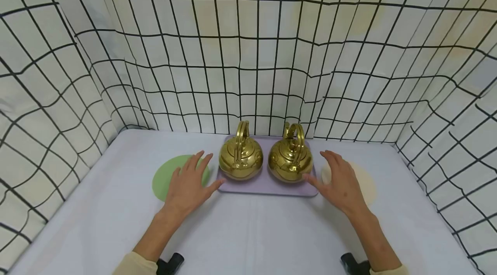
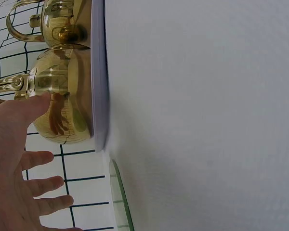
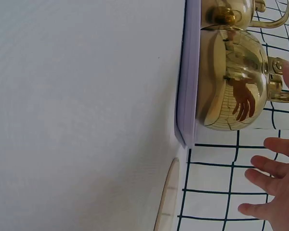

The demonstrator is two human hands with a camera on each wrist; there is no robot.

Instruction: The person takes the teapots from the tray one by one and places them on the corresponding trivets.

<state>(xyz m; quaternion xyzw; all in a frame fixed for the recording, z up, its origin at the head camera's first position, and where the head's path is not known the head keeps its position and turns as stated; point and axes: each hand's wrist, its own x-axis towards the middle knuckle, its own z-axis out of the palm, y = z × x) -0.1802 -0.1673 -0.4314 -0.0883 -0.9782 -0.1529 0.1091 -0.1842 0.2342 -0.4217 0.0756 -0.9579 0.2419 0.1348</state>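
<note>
Two shiny gold teapots stand side by side on a lilac tray [image 1: 268, 188], each with an arched handle on top. Beside the left teapot [image 1: 240, 158] is my left hand [image 1: 188, 186], its fingers spread over a green round mat [image 1: 160, 180]. My right hand [image 1: 341, 184] is spread to the right of the other teapot [image 1: 290, 160], above a cream round mat [image 1: 366, 184]. Neither hand holds anything. In the left wrist view the left thumb overlaps the nearer teapot [image 2: 62, 115]; whether it touches cannot be told. The right wrist view shows the right fingers apart from the nearer teapot [image 3: 231, 77].
A white cloth-covered table [image 1: 252, 232] lies under everything. White walls with a black wire-like grid [image 1: 248, 52] rise at the back and both sides, close behind the tray. Dark wrist-worn devices [image 1: 171, 263] show at both sleeves.
</note>
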